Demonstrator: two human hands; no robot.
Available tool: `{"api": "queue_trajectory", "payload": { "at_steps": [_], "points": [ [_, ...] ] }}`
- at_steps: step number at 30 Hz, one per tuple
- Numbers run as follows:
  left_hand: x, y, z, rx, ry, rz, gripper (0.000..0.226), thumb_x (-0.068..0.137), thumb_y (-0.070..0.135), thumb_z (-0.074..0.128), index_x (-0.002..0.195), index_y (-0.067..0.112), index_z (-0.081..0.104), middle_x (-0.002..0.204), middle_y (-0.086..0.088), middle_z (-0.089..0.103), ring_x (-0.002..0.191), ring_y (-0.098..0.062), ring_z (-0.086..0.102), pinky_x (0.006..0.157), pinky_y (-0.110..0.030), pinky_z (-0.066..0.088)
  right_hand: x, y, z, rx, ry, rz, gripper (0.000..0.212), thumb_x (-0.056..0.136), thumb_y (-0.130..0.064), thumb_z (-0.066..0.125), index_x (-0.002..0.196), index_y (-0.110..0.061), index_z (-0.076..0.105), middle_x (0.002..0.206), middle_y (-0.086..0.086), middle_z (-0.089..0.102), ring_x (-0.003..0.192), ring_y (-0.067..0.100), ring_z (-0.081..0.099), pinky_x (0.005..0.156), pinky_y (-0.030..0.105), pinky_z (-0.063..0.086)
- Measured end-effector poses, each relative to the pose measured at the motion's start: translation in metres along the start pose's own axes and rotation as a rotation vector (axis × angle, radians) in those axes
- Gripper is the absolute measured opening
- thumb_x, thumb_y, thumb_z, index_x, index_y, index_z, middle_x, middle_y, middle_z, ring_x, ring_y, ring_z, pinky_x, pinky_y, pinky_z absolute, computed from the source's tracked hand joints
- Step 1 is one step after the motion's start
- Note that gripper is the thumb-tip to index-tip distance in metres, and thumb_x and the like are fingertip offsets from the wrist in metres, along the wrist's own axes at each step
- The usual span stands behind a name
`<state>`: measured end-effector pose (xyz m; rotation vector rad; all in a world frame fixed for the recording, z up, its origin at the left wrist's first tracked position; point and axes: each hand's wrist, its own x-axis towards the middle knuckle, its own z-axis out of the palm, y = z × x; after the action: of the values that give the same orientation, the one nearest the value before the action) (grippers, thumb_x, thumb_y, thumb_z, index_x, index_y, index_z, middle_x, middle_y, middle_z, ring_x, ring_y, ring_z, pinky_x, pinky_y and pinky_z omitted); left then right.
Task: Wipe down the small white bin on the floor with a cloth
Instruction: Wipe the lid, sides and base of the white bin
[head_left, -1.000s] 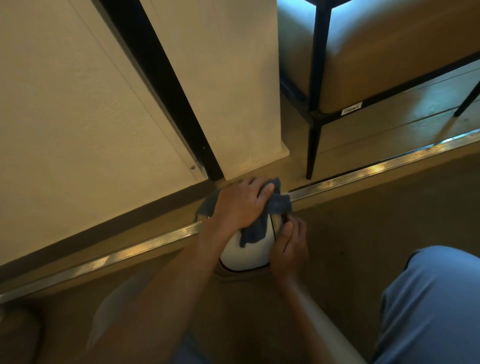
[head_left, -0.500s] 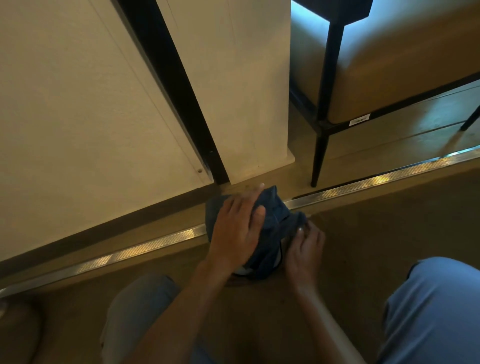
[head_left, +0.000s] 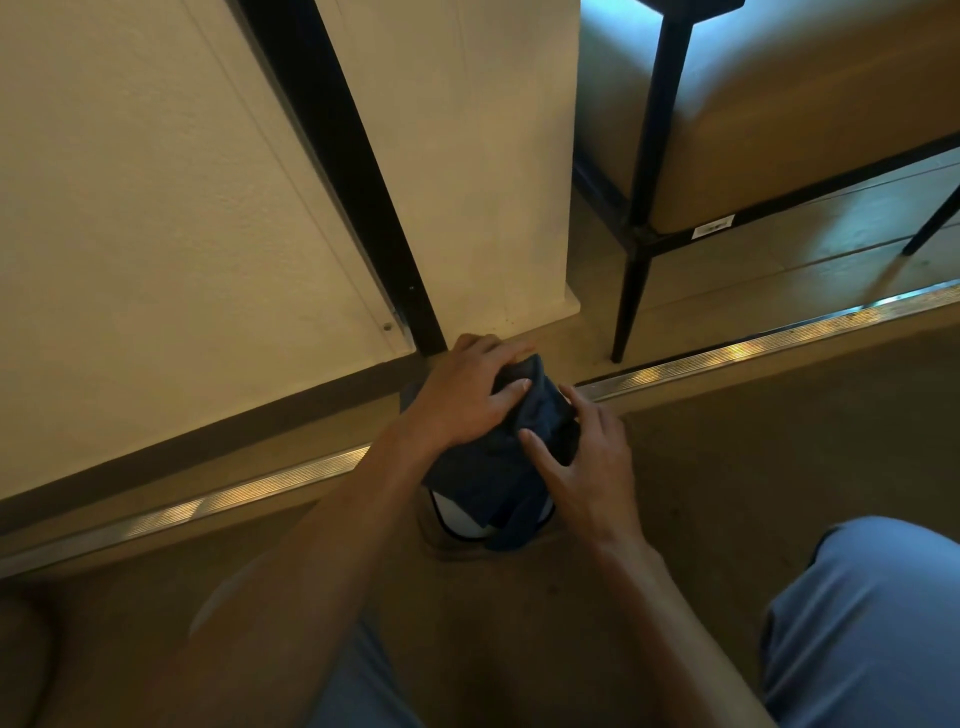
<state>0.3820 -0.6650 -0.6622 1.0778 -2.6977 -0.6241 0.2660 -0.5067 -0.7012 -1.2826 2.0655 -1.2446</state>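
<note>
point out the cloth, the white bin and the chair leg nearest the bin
cloth (head_left: 498, 462): head view, on the dark blue fabric draped over the bin.
white bin (head_left: 460, 521): head view, on its bare lower white wall.
chair leg (head_left: 629, 306): head view, midway down the black leg.

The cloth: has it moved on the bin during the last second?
Yes. The cloth has spread down toward the person, and now covers most of the white bin.

Cream textured wall panels (head_left: 156, 208), split by a black vertical strip (head_left: 343, 171). Brown floor (head_left: 753, 457) crossed by a ribbed metal threshold strip (head_left: 753, 353) catching warm light. Upper right: tan upholstered seat (head_left: 810, 114) on a black metal frame (head_left: 631, 291), bluish light behind.
</note>
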Motion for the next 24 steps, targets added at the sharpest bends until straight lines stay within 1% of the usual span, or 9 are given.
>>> {"api": "queue_trajectory", "payload": {
  "at_steps": [2, 4, 6, 9, 11, 14, 18, 21, 24],
  "points": [
    [0.0, 0.0, -0.002, -0.01, 0.019, 0.015, 0.039, 0.1, 0.04, 0.056, 0.138, 0.03, 0.054, 0.112, 0.01, 0.052, 0.112, -0.009, 0.04, 0.092, -0.033, 0.041, 0.003, 0.001, 0.0, 0.016, -0.001, 0.029, 0.068, 0.089, -0.057, 0.068, 0.146, -0.027, 0.046, 0.134, -0.005, 0.05, 0.121, -0.001, 0.038, 0.106, 0.033, 0.044],
    [-0.002, -0.002, -0.006, -0.069, 0.065, 0.0, 0.027, 0.101, 0.038, 0.056, 0.126, 0.03, 0.061, 0.107, 0.012, 0.05, 0.104, -0.006, 0.043, 0.09, -0.03, 0.043, 0.007, 0.001, -0.003, -0.014, -0.003, 0.032, 0.06, 0.088, -0.057, 0.069, 0.136, -0.024, 0.057, 0.123, -0.004, 0.05, 0.115, 0.006, 0.042, 0.1, 0.036, 0.051],
    [-0.005, -0.006, -0.011, -0.16, 0.154, -0.033, 0.018, 0.103, 0.037, 0.053, 0.119, 0.032, 0.059, 0.109, 0.013, 0.048, 0.099, -0.001, 0.048, 0.088, -0.022, 0.043, 0.013, 0.001, -0.007, -0.018, 0.001, 0.019, 0.049, 0.088, -0.053, 0.072, 0.124, -0.02, 0.065, 0.119, -0.003, 0.048, 0.113, 0.01, 0.044, 0.096, 0.04, 0.053],
    [-0.01, -0.011, -0.017, -0.236, 0.288, -0.081, 0.013, 0.105, 0.033, 0.049, 0.116, 0.039, 0.053, 0.113, 0.015, 0.048, 0.104, 0.01, 0.049, 0.085, -0.008, 0.039, 0.02, -0.001, -0.011, -0.056, -0.028, -0.043, 0.036, 0.091, -0.046, 0.071, 0.115, -0.021, 0.067, 0.126, -0.001, 0.047, 0.123, 0.012, 0.041, 0.102, 0.042, 0.051],
    [-0.014, -0.011, -0.017, -0.271, 0.326, -0.094, 0.014, 0.106, 0.033, 0.045, 0.117, 0.042, 0.049, 0.114, 0.014, 0.053, 0.104, 0.009, 0.052, 0.086, -0.013, 0.041, 0.022, -0.004, -0.011, -0.113, -0.078, -0.111, 0.039, 0.091, -0.05, 0.067, 0.117, -0.021, 0.065, 0.13, 0.0, 0.047, 0.126, 0.016, 0.041, 0.105, 0.042, 0.048],
    [-0.018, -0.011, -0.015, -0.294, 0.364, -0.154, 0.015, 0.109, 0.038, 0.039, 0.122, 0.042, 0.046, 0.106, 0.009, 0.06, 0.095, 0.001, 0.059, 0.081, -0.026, 0.051, 0.026, -0.011, -0.006, -0.197, -0.137, -0.155, 0.049, 0.087, -0.057, 0.063, 0.122, -0.023, 0.061, 0.123, -0.003, 0.052, 0.118, 0.016, 0.045, 0.101, 0.039, 0.044],
    [-0.024, -0.012, -0.013, -0.236, 0.441, -0.2, 0.017, 0.11, 0.036, 0.038, 0.125, 0.035, 0.047, 0.101, 0.007, 0.062, 0.088, -0.006, 0.061, 0.08, -0.043, 0.056, 0.026, -0.015, -0.003, -0.224, -0.139, -0.139, 0.039, 0.09, -0.047, 0.064, 0.121, -0.024, 0.063, 0.111, -0.007, 0.06, 0.106, 0.009, 0.047, 0.095, 0.044, 0.049],
    [-0.029, -0.012, -0.011, -0.206, 0.497, -0.195, 0.018, 0.11, 0.036, 0.039, 0.126, 0.034, 0.048, 0.099, 0.01, 0.06, 0.087, -0.007, 0.06, 0.08, -0.043, 0.055, 0.028, -0.015, -0.006, -0.241, -0.159, -0.187, 0.034, 0.093, -0.045, 0.057, 0.118, -0.023, 0.066, 0.104, -0.012, 0.052, 0.103, 0.004, 0.04, 0.094, 0.04, 0.048],
    [-0.033, -0.01, -0.009, -0.208, 0.546, -0.221, 0.022, 0.11, 0.035, 0.038, 0.129, 0.03, 0.048, 0.099, 0.01, 0.059, 0.088, -0.009, 0.062, 0.081, -0.041, 0.056, 0.031, -0.02, -0.006, -0.221, -0.176, -0.214, 0.03, 0.097, -0.042, 0.054, 0.118, -0.022, 0.063, 0.106, -0.016, 0.045, 0.1, -0.002, 0.035, 0.09, 0.028, 0.04]
  ]
}}
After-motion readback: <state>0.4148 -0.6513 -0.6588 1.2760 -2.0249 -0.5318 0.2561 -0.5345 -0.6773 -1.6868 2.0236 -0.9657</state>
